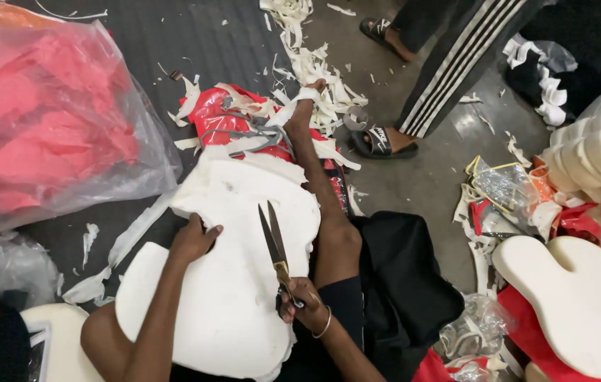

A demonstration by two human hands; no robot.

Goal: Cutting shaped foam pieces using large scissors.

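A large white foam pad [244, 233] lies across my lap and outstretched leg. My left hand [194, 239] presses down on its left edge, fingers curled over the rim. My right hand [300, 301] grips the handles of long metal scissors [274, 244], whose two blades stand apart and point away from me over the pad. A thin bangle sits on my right wrist. Beyond the pad, my bare foot [311, 88] rests among white foam strips.
A clear bag of red pieces [45, 120] fills the left. Red covers with grey straps [233, 124] lie past the pad. Stacked white foam shapes [576, 297] sit at right. Another person's sandalled feet [382, 141] stand at the top. Foam scraps litter the floor.
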